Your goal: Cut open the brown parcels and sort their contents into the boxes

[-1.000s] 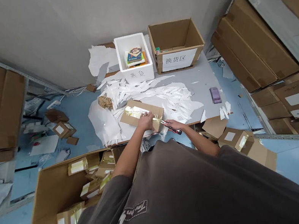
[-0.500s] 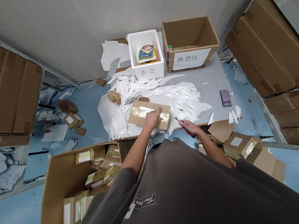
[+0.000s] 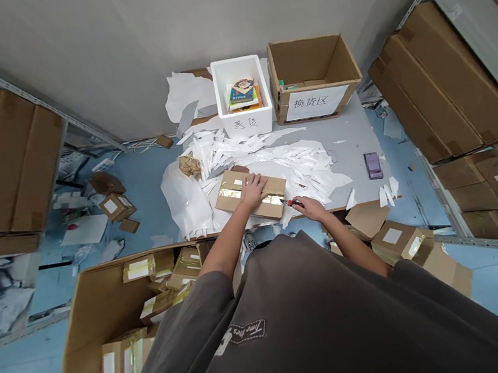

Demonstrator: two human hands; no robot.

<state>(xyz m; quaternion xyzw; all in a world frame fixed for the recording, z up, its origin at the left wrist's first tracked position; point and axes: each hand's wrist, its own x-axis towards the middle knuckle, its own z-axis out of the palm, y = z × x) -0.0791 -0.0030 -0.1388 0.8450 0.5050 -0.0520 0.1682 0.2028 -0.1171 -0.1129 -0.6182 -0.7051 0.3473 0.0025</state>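
Observation:
A flat brown cardboard box (image 3: 231,189) sealed with shiny clear tape lies slightly turned on the paper-strewn table (image 3: 350,136). My left hand (image 3: 253,191) rests flat on top of it, fingers stretched out over the tape and a white label. Beside the box's right end, my right hand (image 3: 309,207) is wrapped round a red and black box cutter (image 3: 294,203). The cutter's tip meets the right edge of the box near the tape; whether the blade is in the cardboard cannot be made out. White paper strips (image 3: 307,163) lie heaped around the box.
Behind stand a white foam bin (image 3: 247,123) with books and an open carton (image 3: 316,104) with a paper sign. A phone (image 3: 373,166) lies at right. Taped parcels fill a large carton (image 3: 72,346) at lower left; more boxes (image 3: 395,234) sit at lower right.
My right hand has brought the box cutter left and up to the box's right edge. My left hand has spread flat on the box. The view has shifted slightly.

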